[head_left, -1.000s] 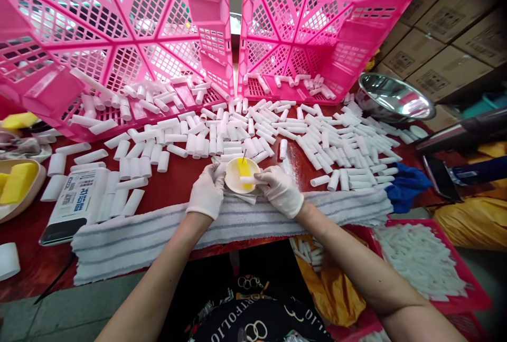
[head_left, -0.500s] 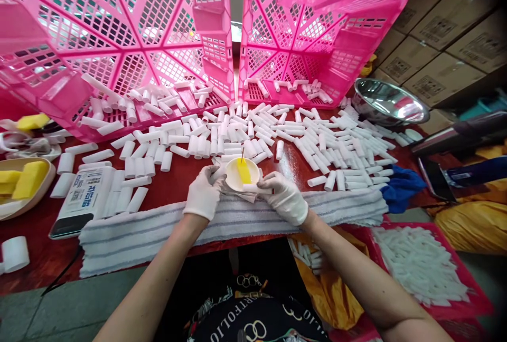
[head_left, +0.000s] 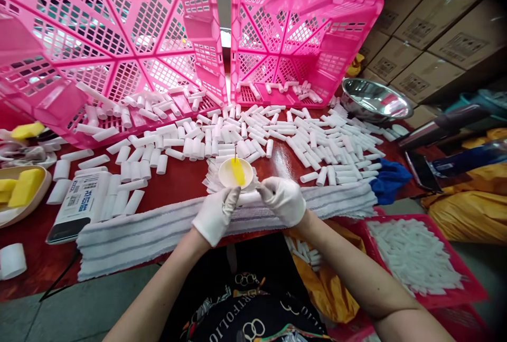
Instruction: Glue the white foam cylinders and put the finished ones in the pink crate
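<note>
Both my hands wear white gloves. My left hand [head_left: 215, 214] and my right hand [head_left: 282, 199] pinch the two ends of one small white tube [head_left: 249, 197] between them, just above a striped white towel [head_left: 158, 228]. Right behind the tube stands a small white bowl [head_left: 228, 174] with a yellow sponge strip [head_left: 238, 171] in it, on a stack of white labels. Many more white tubes [head_left: 317, 141] lie spread over the red table [head_left: 186, 181].
Two pink crates [head_left: 119, 51] lie tipped on their sides at the back. A steel bowl [head_left: 374, 100] stands at right, cardboard boxes behind it. A red tray of white tubes [head_left: 412, 257] sits low at right. Yellow sponges [head_left: 19, 186] and a phone [head_left: 75, 207] lie at left.
My hands drew back from the bowl towards me. The left hand left the bowl's rim and now grips the tube's left end, which the right hand had been holding over the sponge.
</note>
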The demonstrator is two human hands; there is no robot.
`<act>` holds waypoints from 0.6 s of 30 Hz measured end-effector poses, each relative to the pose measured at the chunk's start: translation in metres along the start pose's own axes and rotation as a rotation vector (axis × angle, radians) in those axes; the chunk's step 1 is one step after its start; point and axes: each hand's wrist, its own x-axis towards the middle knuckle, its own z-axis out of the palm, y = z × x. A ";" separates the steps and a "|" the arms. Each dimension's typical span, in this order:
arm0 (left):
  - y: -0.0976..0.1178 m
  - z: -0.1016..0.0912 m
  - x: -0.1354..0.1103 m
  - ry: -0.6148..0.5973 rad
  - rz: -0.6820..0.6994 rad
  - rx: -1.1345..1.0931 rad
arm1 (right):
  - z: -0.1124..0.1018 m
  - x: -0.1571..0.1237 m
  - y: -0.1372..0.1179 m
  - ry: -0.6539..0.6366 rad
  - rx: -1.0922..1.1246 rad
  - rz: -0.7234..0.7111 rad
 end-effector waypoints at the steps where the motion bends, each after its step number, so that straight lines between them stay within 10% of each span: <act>1: 0.002 0.004 0.001 0.004 -0.046 0.010 | -0.001 -0.003 0.001 0.038 -0.111 -0.131; 5: 0.011 0.026 0.002 0.084 -0.113 0.095 | 0.000 -0.012 0.004 0.198 -0.334 -0.360; 10: 0.022 0.046 -0.003 0.264 0.000 0.336 | 0.007 -0.027 0.009 0.208 -0.204 -0.001; 18: 0.044 0.069 -0.007 0.087 0.063 0.249 | -0.022 -0.058 0.014 0.247 -0.139 0.148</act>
